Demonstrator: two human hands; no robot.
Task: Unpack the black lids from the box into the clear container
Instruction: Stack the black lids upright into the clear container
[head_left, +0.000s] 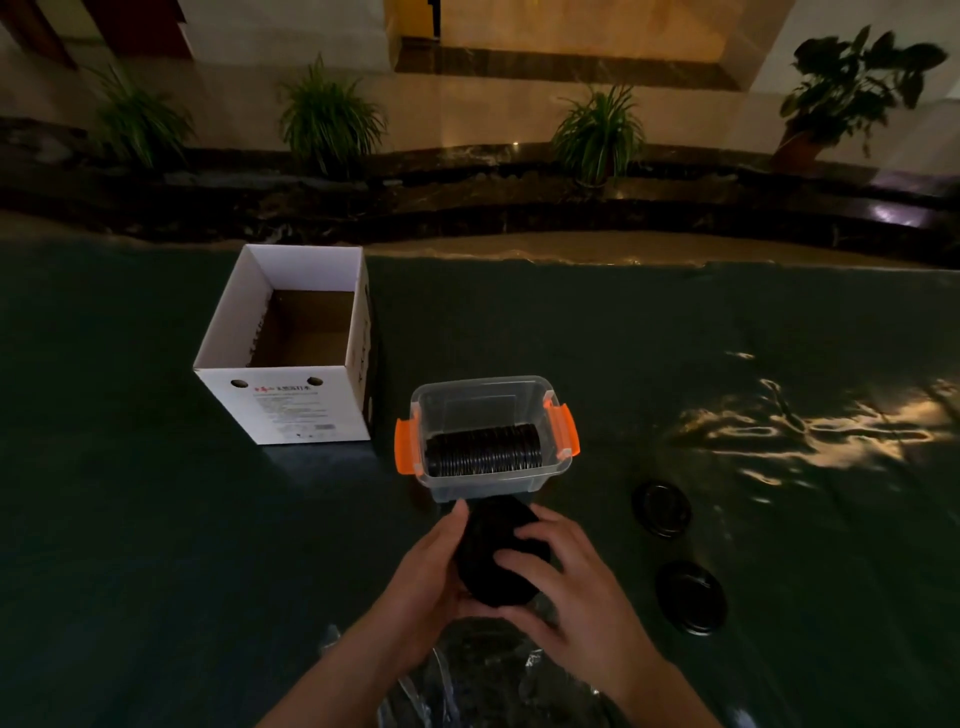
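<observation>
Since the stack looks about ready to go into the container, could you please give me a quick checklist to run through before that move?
1. Stack of black lids held by both hands: ok; left hand and right hand curl round it.
2. Clear container open, no cover on: ok.
3. Space behind the row of lids already in it: ok, bare floor shows at the far side.
4. Orange latches swung outward, off the rim: ok.
5. Box emptied: ok as far as visible, only its brown floor shows.
6. Two loose lids on the table at right: not ok, not yet packed.
</observation>
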